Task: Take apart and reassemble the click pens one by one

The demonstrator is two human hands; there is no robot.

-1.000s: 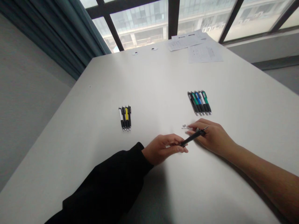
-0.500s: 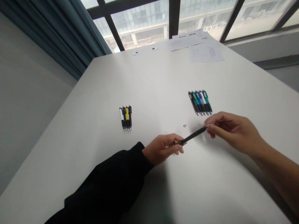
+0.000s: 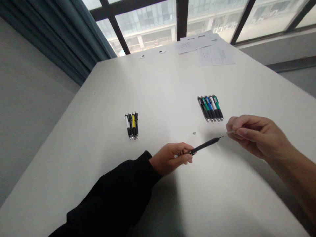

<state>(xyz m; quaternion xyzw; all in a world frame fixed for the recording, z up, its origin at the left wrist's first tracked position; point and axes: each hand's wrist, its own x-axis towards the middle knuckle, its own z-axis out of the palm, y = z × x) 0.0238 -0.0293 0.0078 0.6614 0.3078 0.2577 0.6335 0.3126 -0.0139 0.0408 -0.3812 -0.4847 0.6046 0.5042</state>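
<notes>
My left hand [image 3: 172,158], in a black sleeve, is closed around the rear of a black pen [image 3: 206,144]. The pen slants up to the right, and a thin bare tip sticks out of its front end. Just beyond that tip, my right hand [image 3: 256,135] pinches a thin, pale, see-through piece [image 3: 230,132], mostly hidden by the fingers. A narrow gap lies between this piece and the pen's tip. On the table above the pen lies a small silvery piece [image 3: 194,133], too small to name surely.
Several pens in green, blue, white and black [image 3: 210,108] lie side by side behind my right hand. Another row with white, yellow and black pens [image 3: 131,125] lies left. Paper sheets [image 3: 216,56] and two small white pieces rest at the white table's [image 3: 148,85] far end, by the window.
My right hand has drawn away to the right from the pen's front end with the pale piece in its fingers. The thin tip now shows. My left hand has hardly moved.
</notes>
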